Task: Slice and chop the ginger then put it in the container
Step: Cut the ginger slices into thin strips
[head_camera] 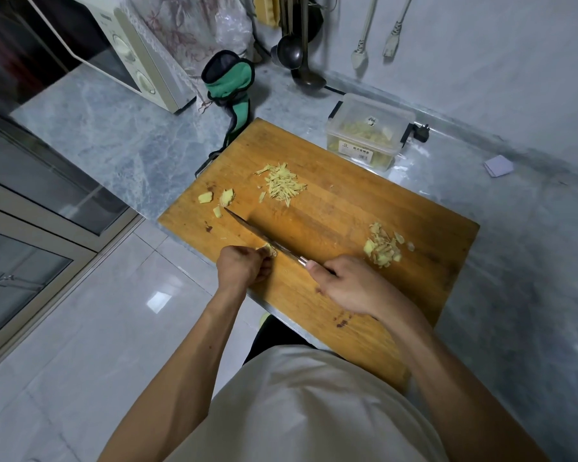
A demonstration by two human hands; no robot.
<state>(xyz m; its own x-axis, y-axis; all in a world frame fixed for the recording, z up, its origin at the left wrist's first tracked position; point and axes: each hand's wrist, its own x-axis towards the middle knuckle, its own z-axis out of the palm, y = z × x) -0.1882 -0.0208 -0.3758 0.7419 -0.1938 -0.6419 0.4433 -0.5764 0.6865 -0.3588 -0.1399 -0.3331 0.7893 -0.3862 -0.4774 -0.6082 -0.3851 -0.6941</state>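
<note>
Left hand (pixel 242 266) curled, fingertips pinching a small ginger piece (pixel 270 250) down on the cutting board (pixel 331 208), near its front-left edge. Right hand (pixel 346 285) wrapped around the knife (pixel 264 236) handle, blade running diagonally away-left, edge right beside the pinched piece. Looks like mid-slice.

Elsewhere on board: chopped slivers (pixel 282 185) toward the far side, sliced pile (pixel 382 250) on the right next to the right hand, few uncut chunks (pixel 227 197) near the blade tip. Container (pixel 369 133) sits on the surface just past the board's far corner, lid off, already has some ginger inside.

Handling, imo: ginger is light, firm, fibrous, wet on cut faces so prob. slippery. The piece is small, so hold it by the end away from the blade w/ fingertips tucked. Slivers are loose and scatter easily; scoop w/ blade flat + hand rather than picking them up, then tip into the container.
</note>
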